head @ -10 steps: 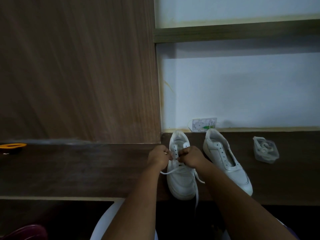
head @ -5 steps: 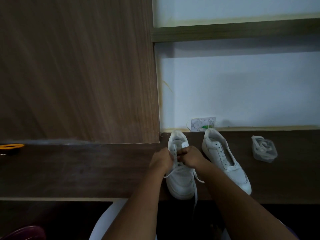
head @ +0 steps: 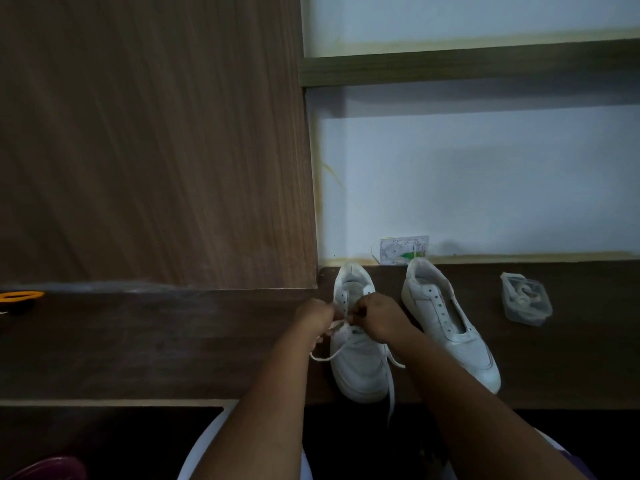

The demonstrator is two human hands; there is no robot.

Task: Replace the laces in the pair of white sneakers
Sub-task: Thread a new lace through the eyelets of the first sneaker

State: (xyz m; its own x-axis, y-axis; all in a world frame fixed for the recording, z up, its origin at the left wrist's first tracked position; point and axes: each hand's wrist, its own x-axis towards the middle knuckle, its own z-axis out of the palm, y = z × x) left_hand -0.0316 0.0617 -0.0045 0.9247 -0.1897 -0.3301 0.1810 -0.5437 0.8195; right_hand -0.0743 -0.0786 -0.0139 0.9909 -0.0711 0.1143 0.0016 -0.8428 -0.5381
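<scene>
Two sneakers stand on the desk. The laced sneaker is the landmark: the second sneaker lies just right of it, a box farther right, a card behind, both hands over its middle.

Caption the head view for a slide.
Both hands, left hand and right hand, pinch the lace over the near sneaker.
</scene>
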